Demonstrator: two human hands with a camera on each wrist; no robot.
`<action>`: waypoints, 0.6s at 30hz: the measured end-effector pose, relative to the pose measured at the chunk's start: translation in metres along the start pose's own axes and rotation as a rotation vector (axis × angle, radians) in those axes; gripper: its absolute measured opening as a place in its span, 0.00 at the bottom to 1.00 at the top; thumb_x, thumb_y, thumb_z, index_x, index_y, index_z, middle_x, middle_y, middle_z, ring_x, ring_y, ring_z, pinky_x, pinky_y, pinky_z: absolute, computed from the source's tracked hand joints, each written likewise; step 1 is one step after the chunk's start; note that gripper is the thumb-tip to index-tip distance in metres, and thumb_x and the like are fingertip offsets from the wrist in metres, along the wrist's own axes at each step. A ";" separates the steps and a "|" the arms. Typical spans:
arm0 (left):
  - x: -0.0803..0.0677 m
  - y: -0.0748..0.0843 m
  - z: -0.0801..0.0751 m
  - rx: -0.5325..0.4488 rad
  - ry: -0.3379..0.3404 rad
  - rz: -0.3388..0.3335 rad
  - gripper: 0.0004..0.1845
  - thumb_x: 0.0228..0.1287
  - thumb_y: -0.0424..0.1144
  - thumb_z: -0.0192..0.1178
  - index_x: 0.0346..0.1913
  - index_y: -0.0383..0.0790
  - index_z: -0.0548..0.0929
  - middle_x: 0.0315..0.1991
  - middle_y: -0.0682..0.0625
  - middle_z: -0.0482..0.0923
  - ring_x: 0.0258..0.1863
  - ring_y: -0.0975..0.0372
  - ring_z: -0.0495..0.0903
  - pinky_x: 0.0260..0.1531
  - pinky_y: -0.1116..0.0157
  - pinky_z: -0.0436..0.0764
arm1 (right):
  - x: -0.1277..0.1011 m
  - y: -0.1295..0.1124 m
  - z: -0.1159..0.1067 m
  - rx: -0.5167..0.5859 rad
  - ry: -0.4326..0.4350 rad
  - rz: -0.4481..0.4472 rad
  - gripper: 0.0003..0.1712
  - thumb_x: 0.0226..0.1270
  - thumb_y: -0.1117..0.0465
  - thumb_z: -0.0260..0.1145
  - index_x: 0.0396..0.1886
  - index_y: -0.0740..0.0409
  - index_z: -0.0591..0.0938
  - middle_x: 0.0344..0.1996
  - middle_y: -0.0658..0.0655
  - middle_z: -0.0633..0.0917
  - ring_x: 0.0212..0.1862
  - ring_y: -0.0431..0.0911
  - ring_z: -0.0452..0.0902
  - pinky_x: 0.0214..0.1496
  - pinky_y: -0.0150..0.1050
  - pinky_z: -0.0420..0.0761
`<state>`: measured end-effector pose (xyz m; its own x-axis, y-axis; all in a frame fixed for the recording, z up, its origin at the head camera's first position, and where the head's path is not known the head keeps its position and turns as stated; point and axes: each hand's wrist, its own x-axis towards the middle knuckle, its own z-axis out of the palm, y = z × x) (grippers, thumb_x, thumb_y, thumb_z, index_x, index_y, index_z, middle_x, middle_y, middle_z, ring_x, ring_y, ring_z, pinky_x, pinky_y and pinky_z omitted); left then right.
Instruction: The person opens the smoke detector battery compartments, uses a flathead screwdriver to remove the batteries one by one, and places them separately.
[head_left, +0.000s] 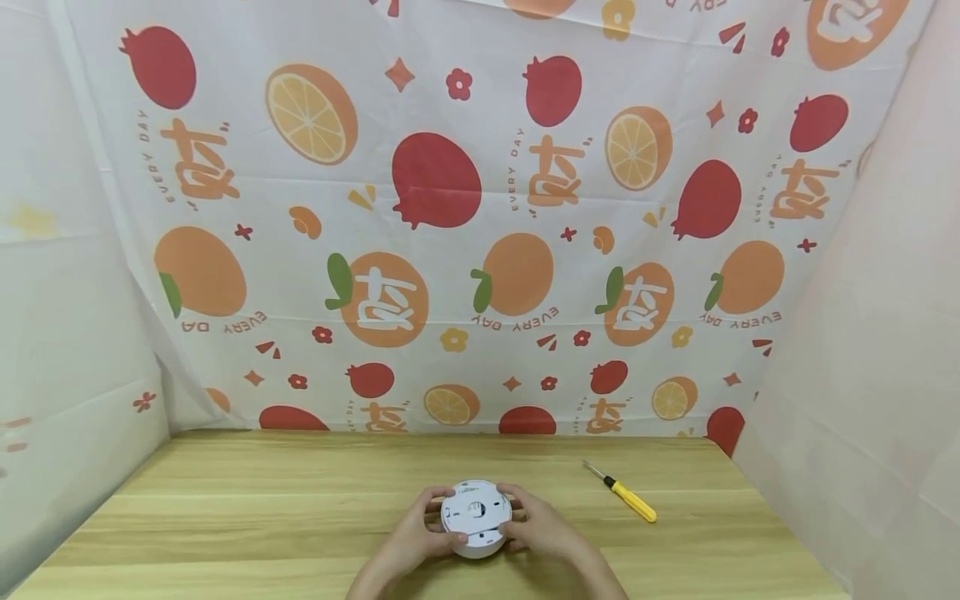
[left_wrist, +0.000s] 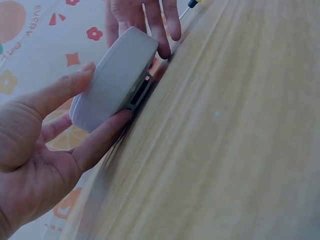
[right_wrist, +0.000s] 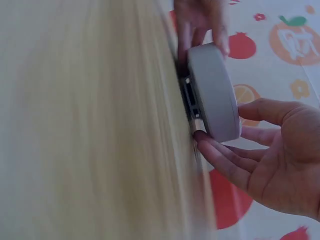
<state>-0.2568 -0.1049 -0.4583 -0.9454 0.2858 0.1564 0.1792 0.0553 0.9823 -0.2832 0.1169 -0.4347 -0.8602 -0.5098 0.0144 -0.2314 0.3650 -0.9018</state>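
Observation:
A round white smoke detector (head_left: 467, 522) is held between both hands above the front part of the table, its slotted back plate facing up. My left hand (head_left: 420, 535) grips its left rim, thumb on top and fingers beneath. On the opposite rim, my right hand (head_left: 542, 527) holds it the same way. The left wrist view shows the detector's smooth side wall (left_wrist: 112, 82) and a dark vented part underneath, just above the wood. In the right wrist view, the detector (right_wrist: 215, 92) tilts between the fingers of my right hand (right_wrist: 287, 155) and my left hand (right_wrist: 200, 17).
A screwdriver (head_left: 632, 500) with a yellow handle lies on the wooden table (head_left: 262, 508), right of the hands. Behind the table hangs a fruit-patterned cloth (head_left: 450, 275), with pale cloth walls at both sides.

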 end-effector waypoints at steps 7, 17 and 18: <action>0.001 -0.001 0.002 -0.005 0.008 -0.005 0.35 0.47 0.26 0.68 0.57 0.26 0.62 0.51 0.27 0.62 0.41 0.50 0.76 0.37 0.61 0.81 | 0.003 -0.024 -0.014 -0.518 -0.031 -0.035 0.29 0.55 0.60 0.67 0.58 0.61 0.73 0.53 0.61 0.75 0.46 0.49 0.74 0.49 0.45 0.76; -0.003 -0.001 0.004 0.015 0.014 -0.003 0.35 0.47 0.27 0.68 0.58 0.27 0.63 0.51 0.26 0.62 0.42 0.48 0.75 0.38 0.61 0.81 | 0.018 -0.043 -0.015 -0.923 -0.137 -0.236 0.28 0.51 0.60 0.70 0.55 0.54 0.77 0.52 0.49 0.76 0.53 0.42 0.71 0.54 0.37 0.74; -0.003 0.000 0.004 0.016 0.015 -0.003 0.35 0.47 0.27 0.68 0.58 0.27 0.63 0.51 0.26 0.62 0.42 0.48 0.75 0.38 0.61 0.81 | 0.019 -0.044 -0.015 -0.949 -0.158 -0.249 0.28 0.51 0.60 0.70 0.55 0.53 0.77 0.52 0.48 0.76 0.53 0.41 0.71 0.53 0.36 0.74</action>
<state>-0.2528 -0.1020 -0.4596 -0.9498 0.2715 0.1555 0.1811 0.0718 0.9808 -0.2958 0.1027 -0.3884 -0.6833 -0.7293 0.0362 -0.7242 0.6705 -0.1609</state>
